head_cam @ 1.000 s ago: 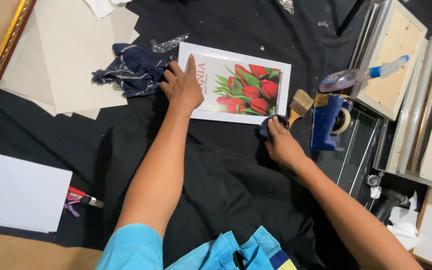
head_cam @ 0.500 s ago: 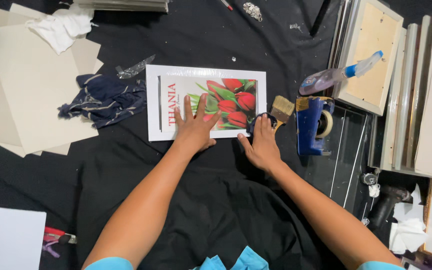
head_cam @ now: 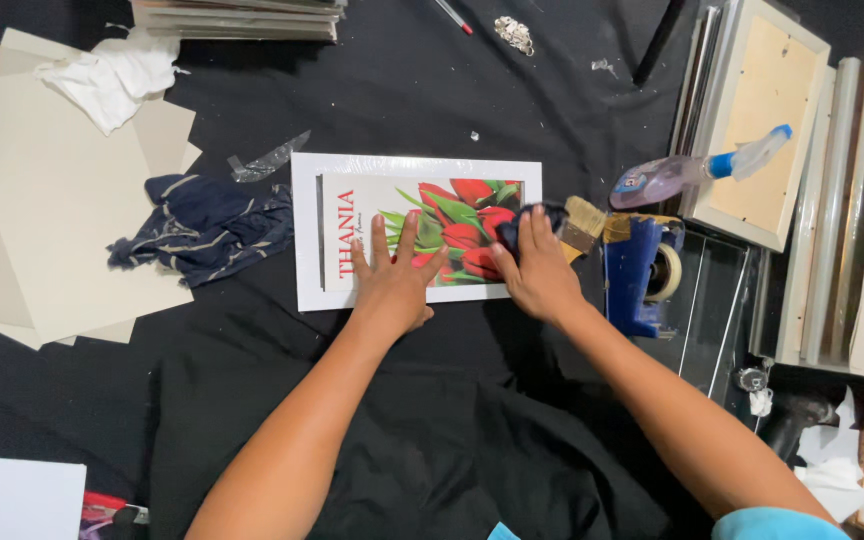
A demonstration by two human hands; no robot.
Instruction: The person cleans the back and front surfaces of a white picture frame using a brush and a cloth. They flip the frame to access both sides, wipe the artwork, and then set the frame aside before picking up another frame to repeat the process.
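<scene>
A white-framed picture of red tulips point(head_cam: 414, 190) lies flat on a black cloth. My left hand point(head_cam: 392, 280) presses flat on the picture's lower middle, fingers spread. My right hand point(head_cam: 537, 265) rests on the picture's right end and grips a small dark cloth point(head_cam: 520, 222) against the glass.
A paintbrush point(head_cam: 584, 222) and a blue tape dispenser point(head_cam: 642, 270) lie right of the picture, with a spray bottle point(head_cam: 692, 172) and stacked frames point(head_cam: 762, 120) beyond. A crumpled navy rag point(head_cam: 202, 225), beige boards point(head_cam: 52, 200) and a white rag point(head_cam: 112, 75) lie left.
My left hand slid down from the picture's top corner to its lower middle. My right hand moved with the dark cloth from the black cloth onto the picture's right end.
</scene>
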